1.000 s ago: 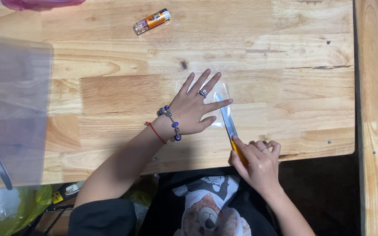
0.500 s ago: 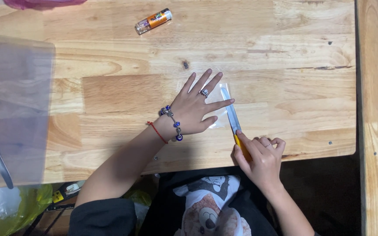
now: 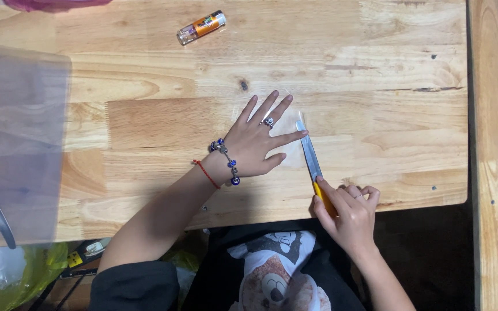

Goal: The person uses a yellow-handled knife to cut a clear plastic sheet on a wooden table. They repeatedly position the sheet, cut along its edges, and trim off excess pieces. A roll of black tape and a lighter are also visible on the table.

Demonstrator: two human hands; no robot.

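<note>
Left hand (image 3: pixel 255 144) spread flat, pinning a thin clear sheet (image 3: pixel 295 124) to the wooden tabletop (image 3: pixel 376 75), right hand (image 3: pixel 347 213) clenched on a yellow-handled knife (image 3: pixel 312 164) along its edge; likely flimsy, slippery film, best held pressed flat.

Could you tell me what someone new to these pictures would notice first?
The eye lands mid-table, where the left hand lies spread flat on a small clear plastic sheet. Just beside it, the right hand grips a yellow-handled knife whose blade runs along the sheet's edge. A little orange-labelled bottle lies on its side near the wooden table's far edge.
</note>
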